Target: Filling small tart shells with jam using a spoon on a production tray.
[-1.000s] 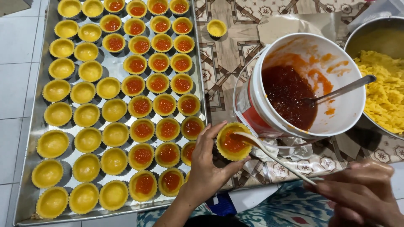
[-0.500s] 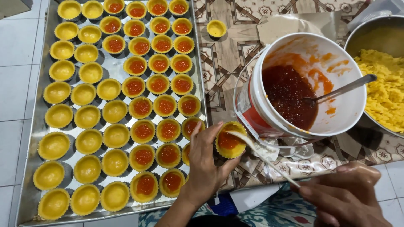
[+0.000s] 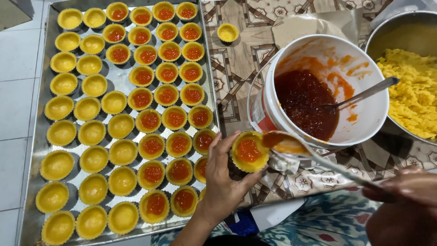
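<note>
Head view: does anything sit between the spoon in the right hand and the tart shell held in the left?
Nothing visible does. The spoon bowl hangs right at the rim of the filled tart shell, which the left hand holds up beside the white bucket. The right hand grips the handle.

We see a large shiny metal baking tray (image 3: 116,82) on the white tiled floor (image 3: 18,100), lined with rows of small yellow pastry shells, some plain (image 3: 91,132) and some filled with red jam (image 3: 168,73). One lone empty yellow shell (image 3: 227,32) sits on the brown patterned mat (image 3: 236,77). At the right stands a steel bowl of crumbly yellow dough (image 3: 412,95).
</note>
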